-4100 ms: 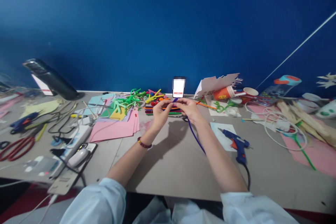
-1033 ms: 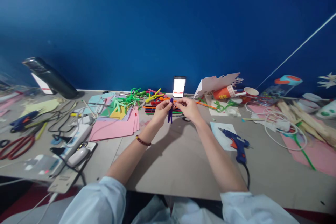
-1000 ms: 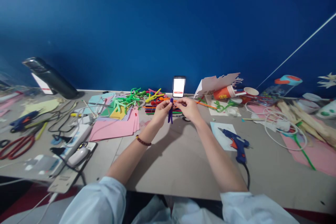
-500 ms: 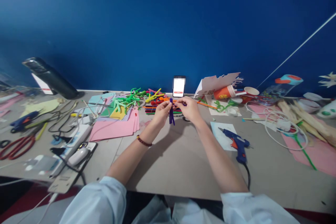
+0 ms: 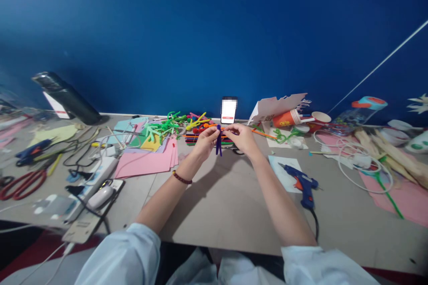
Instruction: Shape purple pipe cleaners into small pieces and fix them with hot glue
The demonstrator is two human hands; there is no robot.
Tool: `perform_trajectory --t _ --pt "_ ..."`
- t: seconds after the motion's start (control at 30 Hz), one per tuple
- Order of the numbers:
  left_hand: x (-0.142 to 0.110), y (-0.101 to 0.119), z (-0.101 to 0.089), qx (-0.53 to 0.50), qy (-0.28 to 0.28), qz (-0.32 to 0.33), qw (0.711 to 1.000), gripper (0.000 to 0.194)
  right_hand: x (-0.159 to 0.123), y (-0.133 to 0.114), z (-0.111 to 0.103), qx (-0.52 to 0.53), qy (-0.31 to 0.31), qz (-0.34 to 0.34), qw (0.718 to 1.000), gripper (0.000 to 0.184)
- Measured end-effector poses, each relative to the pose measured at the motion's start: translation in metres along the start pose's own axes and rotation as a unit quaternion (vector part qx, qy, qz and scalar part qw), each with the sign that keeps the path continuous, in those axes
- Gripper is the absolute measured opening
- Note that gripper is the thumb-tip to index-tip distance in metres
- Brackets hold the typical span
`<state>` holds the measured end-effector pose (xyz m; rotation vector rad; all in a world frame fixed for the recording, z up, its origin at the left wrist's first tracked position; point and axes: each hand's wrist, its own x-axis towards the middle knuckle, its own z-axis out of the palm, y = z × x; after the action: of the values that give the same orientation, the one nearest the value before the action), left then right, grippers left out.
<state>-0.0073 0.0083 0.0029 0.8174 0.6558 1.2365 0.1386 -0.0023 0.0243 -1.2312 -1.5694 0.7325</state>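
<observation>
A bent purple pipe cleaner (image 5: 218, 146) hangs between my hands, its two ends pointing down. My left hand (image 5: 206, 141) pinches it near the top bend. My right hand (image 5: 241, 137) is closed right beside it, thumb and fingertips together at the same pipe cleaner's upper part; the exact grip there is small and partly hidden. Behind my hands lies a bundle of coloured pipe cleaners (image 5: 191, 139), partly covered by them. A lit phone (image 5: 228, 110) stands upright against the blue wall just beyond.
Left are pink paper sheets (image 5: 143, 164), green bent pipe cleaners (image 5: 172, 121), a power strip (image 5: 102, 173), red-handled scissors (image 5: 25, 187) and a dark bottle (image 5: 72, 100). On the right lie a blue glue gun (image 5: 302, 181), an orange paper cup (image 5: 286, 118) and a coiled white cable (image 5: 341, 160).
My hands stay almost in the same place with the purple pipe cleaner. The right fingers have shifted slightly at its top, and the view has moved a little.
</observation>
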Motion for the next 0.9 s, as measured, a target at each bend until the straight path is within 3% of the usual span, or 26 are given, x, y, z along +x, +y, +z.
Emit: perform_trajectory --t 0.33,0.9 --pt "0.0010 -0.0023 -0.0001 0.032 0.033 0.048 0.998 0.022 -0.0012 -0.0037 -0.0007 0.008 -0.006 0.010 1.000 0.017" --pt "0.0031 -0.0068 -0.0030 0.043 0.031 0.071 0.996 0.021 -0.0012 -0.0043 -0.0013 0.007 -0.004 0.013 1.000 0.017"
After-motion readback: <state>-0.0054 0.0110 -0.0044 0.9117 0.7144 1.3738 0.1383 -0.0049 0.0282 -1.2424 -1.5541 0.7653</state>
